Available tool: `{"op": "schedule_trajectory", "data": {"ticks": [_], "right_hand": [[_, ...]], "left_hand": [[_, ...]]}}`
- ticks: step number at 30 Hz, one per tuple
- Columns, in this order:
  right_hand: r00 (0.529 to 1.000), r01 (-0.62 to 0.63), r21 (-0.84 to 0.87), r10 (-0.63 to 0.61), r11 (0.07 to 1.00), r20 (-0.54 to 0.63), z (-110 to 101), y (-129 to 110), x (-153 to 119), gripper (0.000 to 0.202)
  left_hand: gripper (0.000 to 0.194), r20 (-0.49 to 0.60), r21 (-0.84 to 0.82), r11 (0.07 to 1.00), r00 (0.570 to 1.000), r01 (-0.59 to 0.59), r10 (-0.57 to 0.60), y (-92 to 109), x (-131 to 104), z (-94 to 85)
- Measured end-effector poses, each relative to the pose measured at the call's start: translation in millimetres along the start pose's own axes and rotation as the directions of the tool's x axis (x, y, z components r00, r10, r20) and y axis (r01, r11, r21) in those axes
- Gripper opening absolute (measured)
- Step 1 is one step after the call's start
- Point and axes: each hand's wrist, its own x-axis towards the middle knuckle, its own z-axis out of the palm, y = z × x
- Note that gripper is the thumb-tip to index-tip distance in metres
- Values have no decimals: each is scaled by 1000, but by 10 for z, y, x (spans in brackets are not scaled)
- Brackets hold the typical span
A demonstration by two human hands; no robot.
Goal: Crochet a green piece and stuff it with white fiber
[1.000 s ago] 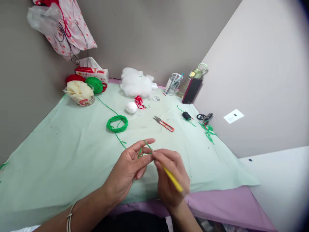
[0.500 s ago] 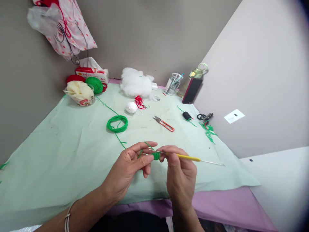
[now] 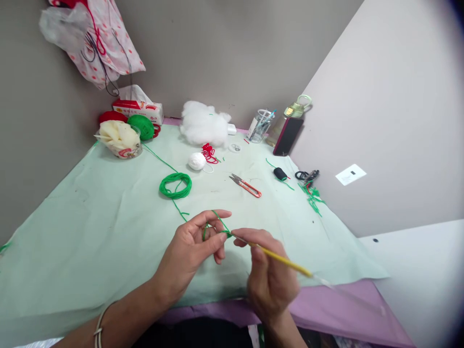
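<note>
Between thumb and fingers, my left hand (image 3: 197, 244) pinches a small green crocheted piece (image 3: 228, 234), mostly hidden by the fingertips. Green yarn (image 3: 222, 221) runs over the raised index finger and down to the piece. My right hand (image 3: 271, 270) is closed around a yellow-handled crochet hook (image 3: 286, 261), whose tip meets the green piece. The hook's far end slants down to the right and is blurred. Beyond my left hand lies a coil of green yarn (image 3: 176, 186), with a strand leading toward that hand.
Orange thread snips (image 3: 246, 185) lie mid-table. Behind them are a white yarn ball (image 3: 196, 161), red yarn (image 3: 209, 153) and white stuffing (image 3: 203, 123). A bottle (image 3: 284, 123), phone (image 3: 289, 137) and black spool (image 3: 280, 174) are at the right; a tub (image 3: 125, 149) stands at the left.
The hook has tilted, its rear end swinging down to the right as my right hand turned and lowered. Less of the green piece shows. My left hand has shifted slightly left.
</note>
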Motion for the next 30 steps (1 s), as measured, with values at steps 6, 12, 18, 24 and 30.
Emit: {"op": "schedule_trajectory", "data": {"ticks": [6,12,18,24,30], "right_hand": [[963,265,-275,-268,924,27,90,106,-109,39],[961,-212,292,253,933,-112,69,81,-19,28],[977,-203,196,211,959,-24,112,61,27,23],[996,68,-112,-75,991,-56,83,99,-74,34],[916,-323,431,393,843,-82,54,121,42,25]], "left_hand": [[52,34,-186,972,989,146,-142,21,1,65],[43,74,-277,934,974,224,-212,57,24,-28],[44,28,-169,976,990,141,-138,24,17,61],[39,118,-301,918,965,259,-234,-6,48,40],[30,112,-342,907,969,246,-221,55,50,-37]]}}
